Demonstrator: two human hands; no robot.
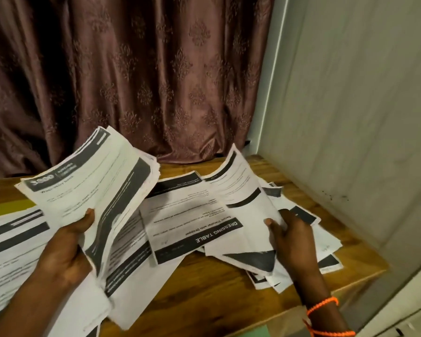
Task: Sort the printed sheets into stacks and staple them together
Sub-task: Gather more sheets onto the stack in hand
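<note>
On a wooden worktop (224, 285) before a drawn curtain (136, 76), a person sorts printed sheets. At eight o'clock, the left hand (66, 249) grips a thick bundle (93, 190) lifted off the surface, thumb on top. At four o'clock, the right hand (289, 242) pinches a creased loose sheet (243, 198), raised from the scattered pile (192, 215) at centre. Sorting appears to be under way; no stapler shows. Next, by the look of it, the sheet's heading must be matched to a stack.
</note>
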